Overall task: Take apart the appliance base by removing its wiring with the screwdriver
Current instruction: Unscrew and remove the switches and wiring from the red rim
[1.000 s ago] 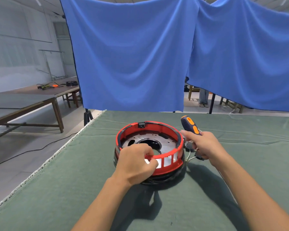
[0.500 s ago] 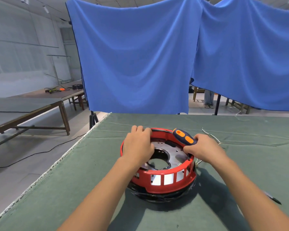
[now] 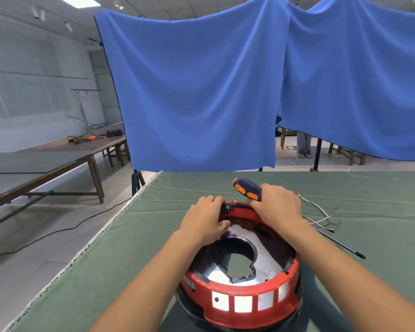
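Both hands are working at the far rim of the red base (image 3: 240, 300), which is sitting on the green table (image 3: 106, 271). Left hand (image 3: 205, 220) is curling its fingers over the rim by a small black part — right hand (image 3: 277, 206) is gripping the screwdriver (image 3: 247, 189), handle sticking up. Loose wires (image 3: 318, 215) are lying to the right.

— What is worn on the arms?

— No sleeve is seen; both forearms are shown bare up to the frame's lower edge.

— And on the left hand (image 3: 205, 219) and right hand (image 3: 279, 207)?

— No glove, ring or watch can be made out, though the fingertips are partly hidden, so this is perhaps incomplete.
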`<act>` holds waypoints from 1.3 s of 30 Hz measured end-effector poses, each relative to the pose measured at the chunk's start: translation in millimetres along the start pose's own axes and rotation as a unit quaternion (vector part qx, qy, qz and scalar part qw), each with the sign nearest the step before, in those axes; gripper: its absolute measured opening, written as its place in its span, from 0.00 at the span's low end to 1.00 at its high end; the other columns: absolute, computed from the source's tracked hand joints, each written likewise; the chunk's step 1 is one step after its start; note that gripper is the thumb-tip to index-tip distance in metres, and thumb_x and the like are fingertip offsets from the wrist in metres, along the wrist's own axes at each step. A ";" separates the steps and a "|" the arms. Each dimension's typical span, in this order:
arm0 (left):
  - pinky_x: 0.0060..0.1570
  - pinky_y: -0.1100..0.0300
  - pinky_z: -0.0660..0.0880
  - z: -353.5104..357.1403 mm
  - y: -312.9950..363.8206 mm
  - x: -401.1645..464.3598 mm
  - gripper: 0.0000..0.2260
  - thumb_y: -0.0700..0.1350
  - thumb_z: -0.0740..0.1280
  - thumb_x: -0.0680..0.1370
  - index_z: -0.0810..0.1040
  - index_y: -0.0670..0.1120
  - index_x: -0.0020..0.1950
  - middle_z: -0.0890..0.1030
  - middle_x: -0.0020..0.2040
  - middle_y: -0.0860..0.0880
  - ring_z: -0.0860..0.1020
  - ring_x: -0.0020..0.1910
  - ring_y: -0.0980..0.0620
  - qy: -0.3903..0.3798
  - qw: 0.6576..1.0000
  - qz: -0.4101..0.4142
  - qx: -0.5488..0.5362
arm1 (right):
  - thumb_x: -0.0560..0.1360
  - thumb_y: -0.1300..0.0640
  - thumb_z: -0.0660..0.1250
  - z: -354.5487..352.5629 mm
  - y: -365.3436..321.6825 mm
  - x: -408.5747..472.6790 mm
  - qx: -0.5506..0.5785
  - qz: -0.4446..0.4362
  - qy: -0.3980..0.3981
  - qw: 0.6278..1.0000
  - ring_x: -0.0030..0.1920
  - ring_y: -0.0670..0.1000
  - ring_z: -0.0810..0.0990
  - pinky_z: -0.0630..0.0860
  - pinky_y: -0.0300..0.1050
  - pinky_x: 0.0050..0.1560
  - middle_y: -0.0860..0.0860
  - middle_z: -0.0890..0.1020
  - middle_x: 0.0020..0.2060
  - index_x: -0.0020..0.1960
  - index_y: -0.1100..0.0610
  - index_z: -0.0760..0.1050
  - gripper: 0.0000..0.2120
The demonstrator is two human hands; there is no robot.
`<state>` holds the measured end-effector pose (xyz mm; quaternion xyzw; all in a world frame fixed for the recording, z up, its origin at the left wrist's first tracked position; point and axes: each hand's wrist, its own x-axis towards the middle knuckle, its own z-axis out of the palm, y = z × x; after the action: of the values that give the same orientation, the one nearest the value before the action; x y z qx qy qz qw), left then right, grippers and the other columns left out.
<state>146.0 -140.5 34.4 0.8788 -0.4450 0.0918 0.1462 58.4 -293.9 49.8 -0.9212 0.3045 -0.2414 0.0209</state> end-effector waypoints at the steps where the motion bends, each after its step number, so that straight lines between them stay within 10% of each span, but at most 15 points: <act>1: 0.58 0.51 0.68 -0.1 0.9 0.1 0.18 0.52 0.66 0.76 0.69 0.47 0.62 0.73 0.58 0.47 0.69 0.59 0.46 0.000 1.000 0.006 -0.007 | 0.75 0.39 0.62 2.1 -2.2 -0.2 -0.002 -0.010 0.007 1.000 0.49 0.58 0.80 0.66 0.45 0.38 0.53 0.82 0.48 0.51 0.54 0.74 0.18; 14: 0.42 0.54 0.67 2.8 11.7 7.9 0.10 0.36 0.52 0.80 0.67 0.40 0.59 0.73 0.57 0.42 0.71 0.56 0.43 0.010 0.974 0.067 0.214 | 0.73 0.31 0.61 8.1 -4.9 -6.3 0.017 -0.045 -0.005 0.999 0.47 0.58 0.80 0.66 0.45 0.37 0.52 0.83 0.45 0.48 0.51 0.75 0.23; 39: 0.46 0.50 0.73 9.7 13.2 15.9 0.12 0.37 0.49 0.80 0.67 0.39 0.60 0.76 0.57 0.38 0.77 0.54 0.41 0.012 0.958 0.092 0.270 | 0.75 0.36 0.61 10.6 -3.8 -6.3 0.021 -0.023 0.000 1.000 0.47 0.59 0.80 0.66 0.45 0.37 0.53 0.83 0.45 0.47 0.52 0.74 0.19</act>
<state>144.9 -163.2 32.2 0.8397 -0.4805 0.2325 -0.1003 61.0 -288.3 38.5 -0.9271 0.2786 -0.2483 0.0344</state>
